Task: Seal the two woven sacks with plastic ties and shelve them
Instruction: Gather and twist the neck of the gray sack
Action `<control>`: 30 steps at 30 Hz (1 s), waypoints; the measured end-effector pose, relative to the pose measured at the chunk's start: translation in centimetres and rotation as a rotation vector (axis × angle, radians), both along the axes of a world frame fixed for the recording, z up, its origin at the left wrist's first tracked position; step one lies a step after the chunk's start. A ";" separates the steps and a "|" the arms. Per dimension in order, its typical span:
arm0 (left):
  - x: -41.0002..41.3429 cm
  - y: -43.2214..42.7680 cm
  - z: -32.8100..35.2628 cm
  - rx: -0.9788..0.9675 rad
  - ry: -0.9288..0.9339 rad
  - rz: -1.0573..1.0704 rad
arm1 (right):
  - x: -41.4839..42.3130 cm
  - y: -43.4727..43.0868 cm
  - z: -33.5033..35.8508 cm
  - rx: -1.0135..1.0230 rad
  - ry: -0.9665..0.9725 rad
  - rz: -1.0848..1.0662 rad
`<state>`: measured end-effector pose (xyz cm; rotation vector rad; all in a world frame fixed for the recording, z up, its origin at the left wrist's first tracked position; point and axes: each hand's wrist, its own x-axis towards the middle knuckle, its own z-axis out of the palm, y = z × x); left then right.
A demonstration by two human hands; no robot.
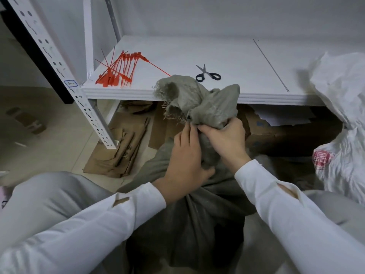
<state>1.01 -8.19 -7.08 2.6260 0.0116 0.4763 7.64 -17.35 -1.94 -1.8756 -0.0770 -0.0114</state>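
Note:
A grey-green woven sack (pixel 197 218) stands on the floor between my knees, its frayed mouth (pixel 189 97) bunched upward. My left hand (pixel 185 161) is wrapped around the gathered neck. My right hand (pixel 223 139) pinches the neck just above it, fingertips touching the left hand's. A white woven sack (pixel 343 119) with a red print stands at the right, partly out of frame. Several red plastic ties (pixel 118 70) lie in a loose pile on the left of the white shelf (pixel 197 52). I see no tie around the grey sack's neck.
Black-handled scissors (pixel 208 74) lie open on the shelf just behind the sack's mouth. A white perforated shelf post (pixel 65 76) rises at the left. Flattened cardboard (pixel 122 147) and boxes fill the floor under the shelf. My knees flank the sack.

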 end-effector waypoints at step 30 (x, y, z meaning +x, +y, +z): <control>2.2 4.3 2.6 -1.797 0.201 0.292 | 1.9 -1.8 -1.2 0.390 0.371 0.167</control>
